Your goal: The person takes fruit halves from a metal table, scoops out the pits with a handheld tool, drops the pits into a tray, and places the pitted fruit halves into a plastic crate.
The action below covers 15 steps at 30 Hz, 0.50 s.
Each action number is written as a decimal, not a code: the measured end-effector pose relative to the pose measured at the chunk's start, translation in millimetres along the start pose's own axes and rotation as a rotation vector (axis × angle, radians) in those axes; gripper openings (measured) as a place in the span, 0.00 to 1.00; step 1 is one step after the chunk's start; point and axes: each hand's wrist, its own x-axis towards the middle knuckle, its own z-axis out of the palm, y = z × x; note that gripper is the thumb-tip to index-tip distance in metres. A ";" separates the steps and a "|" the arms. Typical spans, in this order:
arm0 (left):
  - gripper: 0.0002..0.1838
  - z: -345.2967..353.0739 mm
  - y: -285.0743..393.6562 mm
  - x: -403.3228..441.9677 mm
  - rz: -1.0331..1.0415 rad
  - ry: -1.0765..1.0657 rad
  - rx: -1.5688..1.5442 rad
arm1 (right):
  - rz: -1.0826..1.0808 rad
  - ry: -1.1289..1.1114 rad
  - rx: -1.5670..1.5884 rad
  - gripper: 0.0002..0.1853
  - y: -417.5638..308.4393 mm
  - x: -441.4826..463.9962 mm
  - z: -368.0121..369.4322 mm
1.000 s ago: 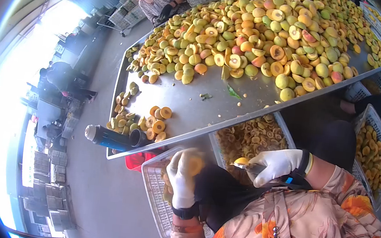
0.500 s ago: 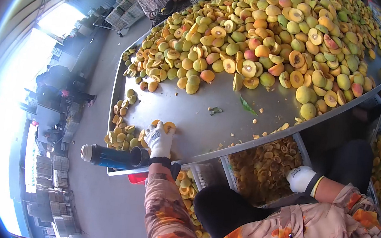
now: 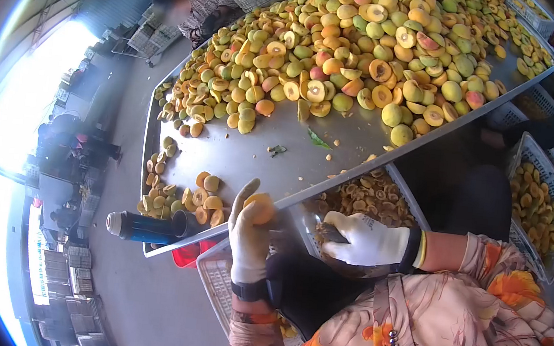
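My left hand [image 3: 250, 238], in a white glove, is raised at the table's near edge with its fingers around a peach half [image 3: 260, 208]. Facing it, my gloved right hand [image 3: 371, 242] is closed on a small tool [image 3: 330, 233] with a dark part by the fingers. The tip is blurred, so its exact kind cannot be told. Peach halves [image 3: 205, 199] lie on the metal table [image 3: 244, 159] left of my left hand. A large heap of yellow-green peaches [image 3: 344, 52], many cut in half, covers the far side.
A blue flask [image 3: 143, 226] lies at the table's left corner, by a dark cup [image 3: 185, 223]. Below the edge stand a crate of brownish pieces [image 3: 375, 200], a white crate [image 3: 215, 281] and a red container [image 3: 189, 253]. Another filled crate [image 3: 537, 200] is right. A co-worker [image 3: 199, 9] sits across.
My left hand has come off the tabletop toward me, lifting a peach half. My right hand has moved left from above the crate to face it, with the tool now showing. The view has shifted.
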 end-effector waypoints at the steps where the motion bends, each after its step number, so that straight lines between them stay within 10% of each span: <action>1: 0.24 16.8 -6.1 -14.8 0.187 -0.033 0.270 | -0.006 0.013 0.006 0.17 -5.7 -2.4 5.0; 3: 0.29 48.1 -8.6 -44.5 0.429 -0.006 0.521 | -0.149 0.037 -0.049 0.15 12.3 -4.8 22.6; 7: 0.31 102.4 8.9 -83.1 0.058 0.047 -0.410 | -0.166 0.188 -0.159 0.12 -11.7 -32.0 18.4; 15: 0.25 131.4 16.4 -113.5 0.293 0.198 -0.167 | -0.322 0.177 -0.069 0.14 -12.5 -53.0 21.8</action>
